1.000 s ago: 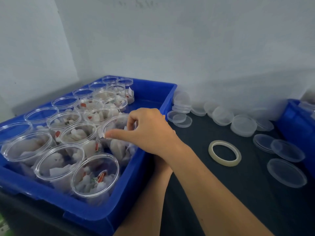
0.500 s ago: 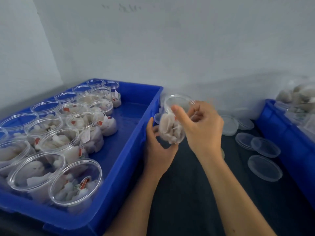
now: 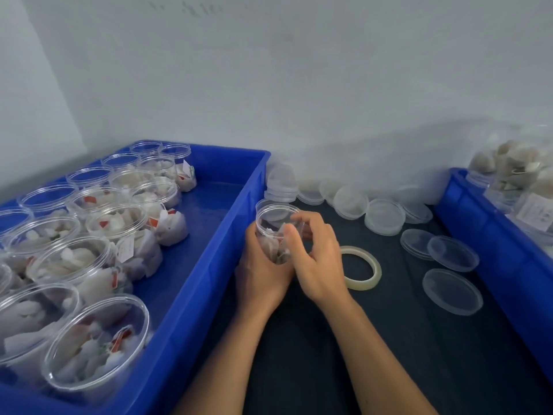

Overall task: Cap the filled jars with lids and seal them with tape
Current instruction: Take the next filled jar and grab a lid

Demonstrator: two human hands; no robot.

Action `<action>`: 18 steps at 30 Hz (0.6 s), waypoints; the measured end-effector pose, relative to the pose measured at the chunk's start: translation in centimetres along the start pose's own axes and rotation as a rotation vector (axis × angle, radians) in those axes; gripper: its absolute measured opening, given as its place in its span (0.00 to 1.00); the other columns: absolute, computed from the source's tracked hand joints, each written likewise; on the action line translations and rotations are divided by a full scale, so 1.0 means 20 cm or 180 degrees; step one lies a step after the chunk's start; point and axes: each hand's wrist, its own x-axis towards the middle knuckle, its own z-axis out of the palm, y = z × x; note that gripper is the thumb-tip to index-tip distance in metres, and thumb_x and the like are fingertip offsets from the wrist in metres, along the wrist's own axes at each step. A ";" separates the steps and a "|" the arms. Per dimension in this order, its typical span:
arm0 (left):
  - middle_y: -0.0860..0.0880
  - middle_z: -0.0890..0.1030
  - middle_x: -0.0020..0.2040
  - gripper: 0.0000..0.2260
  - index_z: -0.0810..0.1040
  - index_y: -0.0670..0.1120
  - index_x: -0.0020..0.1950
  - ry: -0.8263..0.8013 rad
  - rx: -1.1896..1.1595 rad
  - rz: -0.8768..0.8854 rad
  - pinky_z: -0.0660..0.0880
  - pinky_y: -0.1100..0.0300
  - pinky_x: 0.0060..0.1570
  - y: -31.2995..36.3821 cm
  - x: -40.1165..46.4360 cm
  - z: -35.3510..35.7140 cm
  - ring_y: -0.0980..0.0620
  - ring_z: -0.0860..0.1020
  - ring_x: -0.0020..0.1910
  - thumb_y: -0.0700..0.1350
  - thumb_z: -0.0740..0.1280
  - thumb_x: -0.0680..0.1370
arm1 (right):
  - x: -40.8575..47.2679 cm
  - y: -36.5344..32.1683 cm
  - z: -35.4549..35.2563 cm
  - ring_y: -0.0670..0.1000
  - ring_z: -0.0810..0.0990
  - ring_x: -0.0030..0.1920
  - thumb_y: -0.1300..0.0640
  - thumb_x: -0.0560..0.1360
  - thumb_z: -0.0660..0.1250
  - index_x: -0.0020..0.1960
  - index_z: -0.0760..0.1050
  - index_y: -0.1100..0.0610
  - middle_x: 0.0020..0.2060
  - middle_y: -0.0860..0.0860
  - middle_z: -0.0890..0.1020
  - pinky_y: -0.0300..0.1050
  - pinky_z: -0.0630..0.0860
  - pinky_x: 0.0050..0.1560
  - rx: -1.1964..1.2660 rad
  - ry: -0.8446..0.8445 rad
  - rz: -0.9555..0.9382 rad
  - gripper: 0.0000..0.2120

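A clear uncapped jar with white pieces inside stands upright over the dark mat, just right of the left blue crate. My left hand wraps it from the left and below. My right hand curls around its right side, fingers touching the wall near the rim. A roll of clear tape lies flat on the mat right behind my right hand. Loose clear lids lie to the right, and more lids are stacked along the wall.
The left blue crate holds several open filled jars on its left half. A second blue crate at the right edge holds capped jars. A white wall rises close behind.
My right hand lifted one jar out of the left crate and carried it right over the mat. My left hand came up and took hold of it too; the jar now sits lower.
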 end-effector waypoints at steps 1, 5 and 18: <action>0.59 0.81 0.61 0.38 0.61 0.66 0.72 0.0004 -0.0045 -0.0070 0.80 0.57 0.49 0.00 0.00 0.00 0.57 0.82 0.54 0.69 0.75 0.68 | 0.00 0.02 0.01 0.42 0.78 0.61 0.39 0.82 0.61 0.64 0.73 0.37 0.56 0.35 0.81 0.43 0.75 0.57 0.0201 -0.0068 0.0048 0.12; 0.62 0.78 0.59 0.43 0.63 0.63 0.73 0.0069 -0.0171 0.0040 0.73 0.67 0.42 0.02 -0.02 -0.01 0.65 0.78 0.50 0.73 0.71 0.62 | 0.07 0.08 0.03 0.37 0.79 0.63 0.48 0.87 0.54 0.70 0.72 0.40 0.60 0.34 0.82 0.30 0.73 0.59 0.0674 0.0040 0.0277 0.15; 0.56 0.78 0.68 0.44 0.60 0.60 0.79 0.0605 -0.0157 -0.0056 0.77 0.56 0.54 -0.07 0.03 0.05 0.55 0.79 0.61 0.62 0.80 0.70 | 0.42 0.30 0.19 0.47 0.78 0.61 0.45 0.78 0.70 0.66 0.78 0.40 0.63 0.42 0.80 0.50 0.79 0.61 -0.0977 -0.1132 0.0109 0.16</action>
